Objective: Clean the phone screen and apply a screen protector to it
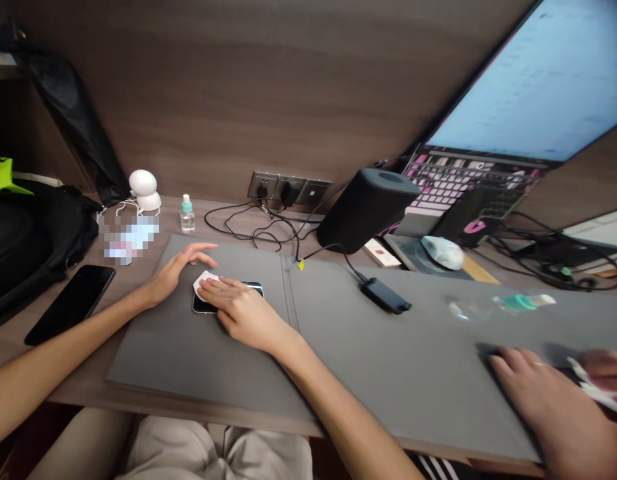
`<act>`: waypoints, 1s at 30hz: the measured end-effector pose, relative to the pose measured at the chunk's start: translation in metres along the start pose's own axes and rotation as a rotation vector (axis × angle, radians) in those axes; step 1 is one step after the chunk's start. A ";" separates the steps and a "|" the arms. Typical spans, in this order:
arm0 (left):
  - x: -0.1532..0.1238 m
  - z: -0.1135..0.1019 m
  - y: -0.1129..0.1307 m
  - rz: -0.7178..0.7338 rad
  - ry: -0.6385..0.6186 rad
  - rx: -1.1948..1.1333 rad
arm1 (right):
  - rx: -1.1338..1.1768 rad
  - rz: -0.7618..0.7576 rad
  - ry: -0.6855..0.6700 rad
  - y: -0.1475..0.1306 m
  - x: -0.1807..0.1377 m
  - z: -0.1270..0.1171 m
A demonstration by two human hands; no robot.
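On the grey desk mat (188,363) lies a phone (203,306) with a dark face and a light edge, partly hidden under my right hand. My right hand (248,312) presses a small white wipe (203,281) down on the phone's left part, its fingers lying close together over the cloth. Just left of and behind the phone, my left hand (172,272) hovers at or rests on the mat, fingers stretched and apart, with nothing in it. Whether its fingertips touch the mat is hard to tell.
Nearby are a black phone (71,303), a small spray bottle (187,215), a white camera-like device (144,190), a black adapter (386,295) and a black speaker (366,208). At right, another person's hand (543,393) is beside a second bottle (526,303).
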State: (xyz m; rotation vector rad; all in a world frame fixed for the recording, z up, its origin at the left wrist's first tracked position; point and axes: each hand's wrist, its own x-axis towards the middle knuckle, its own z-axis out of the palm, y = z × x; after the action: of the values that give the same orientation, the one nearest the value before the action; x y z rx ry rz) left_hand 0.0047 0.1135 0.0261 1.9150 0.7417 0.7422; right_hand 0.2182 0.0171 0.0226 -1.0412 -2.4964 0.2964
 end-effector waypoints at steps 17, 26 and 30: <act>0.001 -0.001 0.005 -0.035 0.006 -0.020 | 0.069 0.004 0.044 -0.010 -0.011 -0.012; 0.000 0.000 0.015 -0.064 -0.006 0.047 | -0.211 0.130 -0.039 -0.001 -0.020 -0.032; 0.001 0.000 0.013 -0.073 -0.003 0.059 | -0.279 0.244 -0.067 0.003 -0.022 -0.039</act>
State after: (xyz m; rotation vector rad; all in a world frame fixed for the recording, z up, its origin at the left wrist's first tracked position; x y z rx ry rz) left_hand 0.0083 0.1094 0.0378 1.9311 0.8354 0.6783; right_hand 0.2521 0.0049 0.0494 -1.4745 -2.5209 0.0529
